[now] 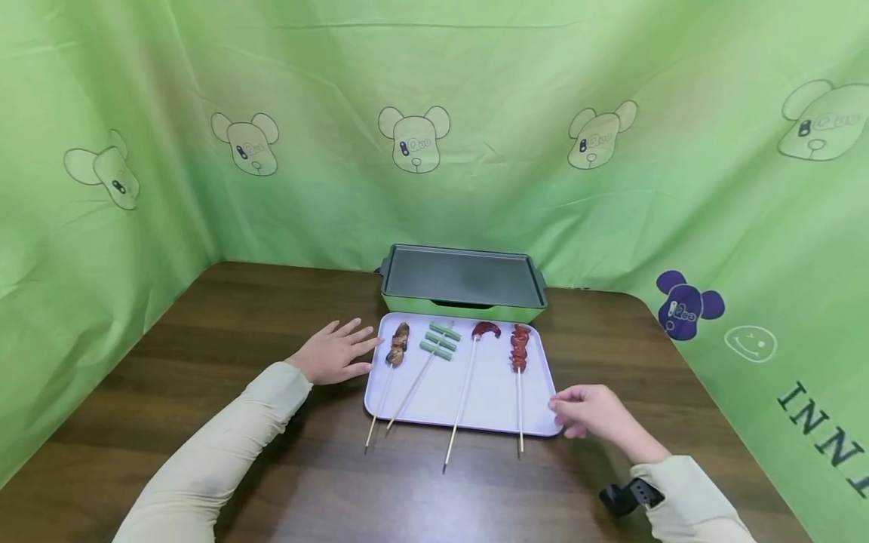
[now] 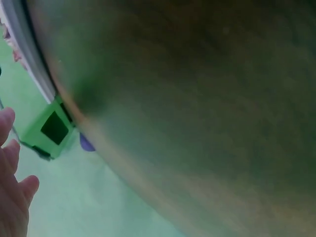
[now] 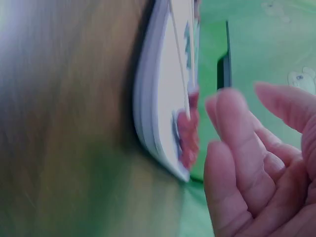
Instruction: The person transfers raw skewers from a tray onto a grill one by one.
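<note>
A pale lavender tray (image 1: 489, 400) lies on the brown table and carries several skewers: brown meat (image 1: 397, 345), green pieces (image 1: 441, 340), a red curl (image 1: 486, 329) and red chunks (image 1: 520, 348). My left hand (image 1: 337, 353) lies flat on the table with fingers spread, its fingertips by the tray's left edge, holding nothing. Loosely curled and also holding nothing, my right hand (image 1: 592, 412) hovers at the tray's front right corner. In the right wrist view its fingers (image 3: 237, 148) sit just beside the tray rim (image 3: 148, 123) and the red skewer (image 3: 190, 133).
A green electric grill (image 1: 463, 280) with a dark flat plate stands right behind the tray. Green cloth walls close in the table (image 1: 224, 332) at the back and on both sides. A black strap (image 1: 631, 496) is on my right wrist.
</note>
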A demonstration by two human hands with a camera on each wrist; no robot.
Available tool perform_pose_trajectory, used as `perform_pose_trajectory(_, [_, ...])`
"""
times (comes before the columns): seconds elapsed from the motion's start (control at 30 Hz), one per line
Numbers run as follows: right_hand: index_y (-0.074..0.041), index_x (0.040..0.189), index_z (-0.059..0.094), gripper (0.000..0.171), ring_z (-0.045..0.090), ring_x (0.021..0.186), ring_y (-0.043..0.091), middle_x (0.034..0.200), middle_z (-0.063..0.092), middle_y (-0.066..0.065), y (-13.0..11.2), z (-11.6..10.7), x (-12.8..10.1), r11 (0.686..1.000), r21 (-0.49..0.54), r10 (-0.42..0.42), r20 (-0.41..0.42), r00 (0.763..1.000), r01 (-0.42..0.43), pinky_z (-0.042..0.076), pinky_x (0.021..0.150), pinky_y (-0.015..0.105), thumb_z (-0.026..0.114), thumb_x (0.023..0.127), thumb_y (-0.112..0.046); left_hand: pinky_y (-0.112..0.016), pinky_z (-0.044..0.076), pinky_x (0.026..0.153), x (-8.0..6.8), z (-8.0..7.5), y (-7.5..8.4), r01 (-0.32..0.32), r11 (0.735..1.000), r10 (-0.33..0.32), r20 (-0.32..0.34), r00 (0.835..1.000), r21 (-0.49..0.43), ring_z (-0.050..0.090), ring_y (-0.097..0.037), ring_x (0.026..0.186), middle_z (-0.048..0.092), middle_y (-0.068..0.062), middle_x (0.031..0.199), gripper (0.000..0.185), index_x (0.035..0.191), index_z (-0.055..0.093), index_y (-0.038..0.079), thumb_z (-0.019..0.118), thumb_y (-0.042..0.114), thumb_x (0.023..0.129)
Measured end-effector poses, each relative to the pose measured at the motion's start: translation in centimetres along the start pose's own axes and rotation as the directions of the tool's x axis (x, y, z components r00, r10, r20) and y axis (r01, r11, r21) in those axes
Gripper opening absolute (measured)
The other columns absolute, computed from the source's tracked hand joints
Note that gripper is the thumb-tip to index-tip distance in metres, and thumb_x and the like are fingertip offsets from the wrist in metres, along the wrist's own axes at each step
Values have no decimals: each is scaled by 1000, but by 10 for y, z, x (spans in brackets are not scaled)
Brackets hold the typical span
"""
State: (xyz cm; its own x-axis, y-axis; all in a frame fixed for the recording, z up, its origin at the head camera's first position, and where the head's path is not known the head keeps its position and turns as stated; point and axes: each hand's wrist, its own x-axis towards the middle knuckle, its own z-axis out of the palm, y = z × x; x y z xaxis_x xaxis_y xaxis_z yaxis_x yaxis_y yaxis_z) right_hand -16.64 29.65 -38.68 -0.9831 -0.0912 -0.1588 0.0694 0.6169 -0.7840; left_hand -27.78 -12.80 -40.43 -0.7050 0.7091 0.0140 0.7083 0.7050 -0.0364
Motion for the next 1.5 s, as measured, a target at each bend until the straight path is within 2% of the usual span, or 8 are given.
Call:
perform_pose_trajectory(0.2, [7,88,66,22,59,50,6,64,66,3,2,19,-1,982,147,83,204,975,-115,51,50,25,66,87,-16,-58,25,107,-1,7,-1,-6,1000,7,47,999,-5,28,-37,139,42,-12,147,53,145,45,15,43,43,100])
perform_pose_trajectory(0.47, [-2,77,64,19,56,46,1,59,65,1,1,35,-2,981,89,132,355,926,-174,50,48,20,66,87,-19,-57,26,107,1,8,0,-50,998,46,115,992,40,29,-35,140,45,-8,146,47,140,52,16,43,40,101])
perform_pose_trajectory(0.63, [-3,80,63,19,57,46,2,59,64,0,1,41,-3,975,111,142,357,923,-193,50,48,21,62,90,-19,-55,27,107,3,6,3,-79,993,66,146,987,87,30,-31,140,44,-7,146,46,141,50,17,42,38,101])
perform_pose_trajectory(0.87, [-3,79,63,17,57,46,1,57,63,-2,2,48,-5,959,183,145,339,930,-216,50,49,21,60,90,-16,-54,23,110,8,3,7,-58,995,42,194,980,77,26,-29,142,41,-6,149,49,143,48,15,41,39,101])
perform_pose_trajectory(1.1, [1,82,67,14,59,51,3,61,64,-1,-2,54,-6,946,264,103,303,948,-187,51,50,21,57,88,-7,-55,23,109,6,5,4,-71,995,59,172,983,64,28,-30,141,43,-7,147,49,142,50,13,42,39,101])
perform_pose_trajectory(1.23, [9,94,63,15,61,54,5,65,65,1,-4,53,-6,923,338,102,251,963,-186,51,51,21,57,87,-2,-56,24,108,5,7,2,-79,995,69,154,986,58,29,-31,140,43,-7,147,48,141,50,12,42,37,101])
perform_pose_trajectory(1.33, [17,108,55,29,63,56,6,69,66,2,-5,53,-5,894,405,107,218,970,-190,52,53,22,59,85,0,-57,25,108,4,7,2,-81,995,72,143,987,60,30,-31,140,44,-6,147,48,141,50,11,43,37,101])
perform_pose_trajectory(1.5, [18,116,47,33,65,57,7,70,67,3,-4,53,-2,847,486,107,242,964,-216,52,54,21,58,87,5,-56,25,108,4,7,2,-80,995,70,143,987,66,30,-31,140,44,-5,147,49,142,49,12,42,37,101])
